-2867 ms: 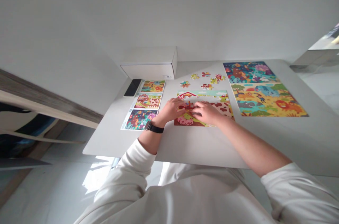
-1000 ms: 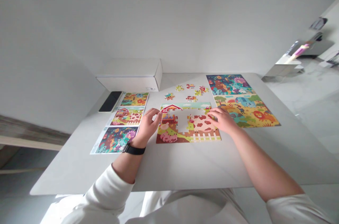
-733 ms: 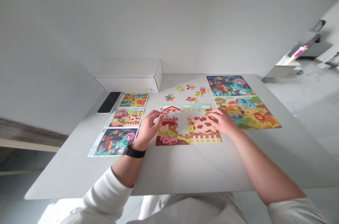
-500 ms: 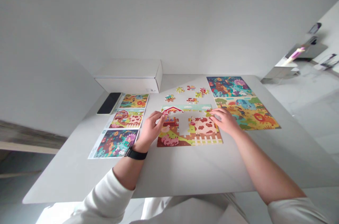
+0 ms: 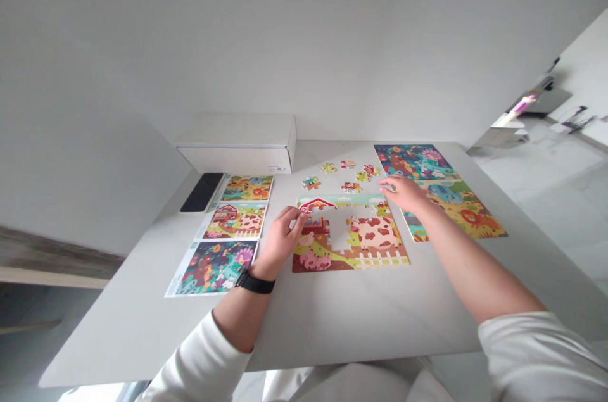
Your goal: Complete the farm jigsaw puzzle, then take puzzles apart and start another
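Note:
A farm jigsaw puzzle point(image 5: 377, 231) lies partly assembled on the table, with a cow, a pig, a white fence and a red barn roof showing. A gap runs through its middle and upper part. My left hand point(image 5: 283, 236), a black band on its wrist, rests at the puzzle's left edge with fingertips by the barn. My right hand point(image 5: 405, 193) is over the top right corner, fingers stretched toward the loose pieces, nothing seen in them. Behind the puzzle lie several loose pieces, among them a teal and brown piece point(image 5: 311, 183) and a red and white piece point(image 5: 351, 187).
At left lies a reference sheet point(image 5: 205, 238) with three pictures, beside a black phone point(image 5: 202, 192). A white box point(image 5: 237, 158) stands against the wall. To the right are a dark forest puzzle point(image 5: 413, 161) and a safari puzzle point(image 5: 463, 209).
My right hand has come off the puzzle's upper right edge and moved up toward the loose pieces. The left hand stays at the left edge. The view has shifted slightly.

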Motion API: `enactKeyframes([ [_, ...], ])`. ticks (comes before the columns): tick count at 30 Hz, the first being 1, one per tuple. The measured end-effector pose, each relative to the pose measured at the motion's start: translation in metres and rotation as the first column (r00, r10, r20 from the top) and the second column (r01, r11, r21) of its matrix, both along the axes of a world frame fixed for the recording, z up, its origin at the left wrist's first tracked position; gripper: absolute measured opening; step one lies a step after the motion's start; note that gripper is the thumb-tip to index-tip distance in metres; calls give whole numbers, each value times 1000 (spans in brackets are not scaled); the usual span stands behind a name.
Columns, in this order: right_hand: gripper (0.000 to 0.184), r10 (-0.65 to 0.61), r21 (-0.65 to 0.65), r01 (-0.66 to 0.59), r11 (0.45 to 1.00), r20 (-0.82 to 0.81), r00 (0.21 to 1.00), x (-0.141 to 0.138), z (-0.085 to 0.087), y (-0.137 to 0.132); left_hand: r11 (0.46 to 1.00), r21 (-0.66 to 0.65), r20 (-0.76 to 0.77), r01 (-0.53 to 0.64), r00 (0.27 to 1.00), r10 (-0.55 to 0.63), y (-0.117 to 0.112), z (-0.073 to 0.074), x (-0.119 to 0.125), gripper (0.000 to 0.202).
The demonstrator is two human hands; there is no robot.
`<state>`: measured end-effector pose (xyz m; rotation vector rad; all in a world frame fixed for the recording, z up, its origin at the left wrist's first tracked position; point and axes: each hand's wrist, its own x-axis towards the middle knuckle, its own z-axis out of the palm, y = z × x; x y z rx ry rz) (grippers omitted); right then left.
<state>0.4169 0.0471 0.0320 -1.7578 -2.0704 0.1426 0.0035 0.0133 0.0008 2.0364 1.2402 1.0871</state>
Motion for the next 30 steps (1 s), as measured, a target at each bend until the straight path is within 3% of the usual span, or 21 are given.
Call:
enactKeyframes([
  [8,28,-99,-110,111,988,112,989,-37,-6,104,999,-24,52,-30,998,31,1,2,6,35],
  [13,34,-146,-162,191,968,256,956,-63,-11,145,1000,-26,79,-17,997,19,1,-1,8,32],
  [20,39,-191,-309,276,910,278,941,-68,-16,172,998,-63,132,23,991,-14,1,-2,9,31],
  [30,23,-208,-305,211,928,44,977,-59,-13,172,996,-76,145,38,989,-26,0,-2,12,34],
])
